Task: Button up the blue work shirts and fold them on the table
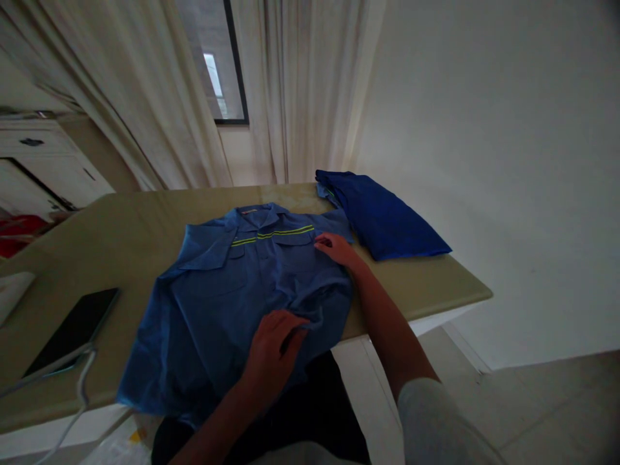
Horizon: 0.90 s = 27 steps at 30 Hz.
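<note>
A blue work shirt with a yellow-green reflective stripe across the chest lies front-up on a beige table. My left hand rests on the shirt's lower hem near the table's front edge, fingers bent and pinching a fold of the cloth. My right hand lies on the shirt's right chest by the stripe's end, fingers curled onto the fabric.
A darker blue folded garment sits at the table's far right corner. A dark phone with a white cable lies at the left front. Curtains and a window stand behind the table; a white wall and floor are to the right.
</note>
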Tool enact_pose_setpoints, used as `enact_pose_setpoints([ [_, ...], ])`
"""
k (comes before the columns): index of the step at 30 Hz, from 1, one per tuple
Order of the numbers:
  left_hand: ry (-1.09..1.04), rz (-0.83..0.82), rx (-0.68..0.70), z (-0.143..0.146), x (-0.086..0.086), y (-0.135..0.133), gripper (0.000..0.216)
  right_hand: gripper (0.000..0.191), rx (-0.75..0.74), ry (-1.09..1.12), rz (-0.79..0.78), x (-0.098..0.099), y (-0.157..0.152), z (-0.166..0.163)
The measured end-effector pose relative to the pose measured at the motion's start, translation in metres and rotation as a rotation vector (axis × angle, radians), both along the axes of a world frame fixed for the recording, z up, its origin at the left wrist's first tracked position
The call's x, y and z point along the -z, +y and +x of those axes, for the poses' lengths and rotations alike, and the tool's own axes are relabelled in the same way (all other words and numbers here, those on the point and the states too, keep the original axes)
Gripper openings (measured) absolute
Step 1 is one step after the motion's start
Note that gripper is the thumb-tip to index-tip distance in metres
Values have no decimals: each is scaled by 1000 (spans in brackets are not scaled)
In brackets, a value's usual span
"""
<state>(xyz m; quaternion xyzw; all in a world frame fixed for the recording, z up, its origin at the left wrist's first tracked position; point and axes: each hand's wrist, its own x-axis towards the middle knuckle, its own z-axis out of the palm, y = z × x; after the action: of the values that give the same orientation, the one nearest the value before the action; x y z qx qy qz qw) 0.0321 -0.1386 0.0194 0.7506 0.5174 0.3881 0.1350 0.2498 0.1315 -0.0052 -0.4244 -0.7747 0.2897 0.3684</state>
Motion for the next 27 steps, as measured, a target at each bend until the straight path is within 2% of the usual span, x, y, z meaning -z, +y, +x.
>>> enact_pose_setpoints([
  [2,-108,65,-137,-14,-9,-1,24,19,-4,-4,3,1,1,0],
  [3,-88,115,-225,-20,-11,-1,27,20,-8,-3,7,1,1,0],
  [5,81,221,-378,-30,-11,-1,35,21,-16,-4,17,2,2,-1],
  [6,202,275,-386,-32,-9,-1,39,21,-20,-8,21,3,3,-1],
  [8,419,349,-206,-30,-3,-1,47,20,-24,-20,30,4,3,-1],
  [10,534,307,40,-19,3,-2,46,19,-25,-37,41,5,4,-1],
  [11,554,254,90,-12,5,-2,43,19,-24,-47,47,6,4,-1],
  [14,563,107,-40,8,7,1,29,20,-20,-72,55,5,3,-1],
  [16,577,92,-74,16,7,4,14,20,-20,-78,59,5,2,-1],
  [19,601,92,-66,21,6,7,17,20,-23,-70,61,6,3,-1],
  [21,609,64,-116,22,5,7,11,20,-26,-63,55,7,4,-1],
  [25,625,-40,-236,24,-1,10,28,20,-33,-81,55,9,6,-1],
  [27,631,-86,-224,25,-3,12,17,20,-38,-102,63,9,6,-1],
])
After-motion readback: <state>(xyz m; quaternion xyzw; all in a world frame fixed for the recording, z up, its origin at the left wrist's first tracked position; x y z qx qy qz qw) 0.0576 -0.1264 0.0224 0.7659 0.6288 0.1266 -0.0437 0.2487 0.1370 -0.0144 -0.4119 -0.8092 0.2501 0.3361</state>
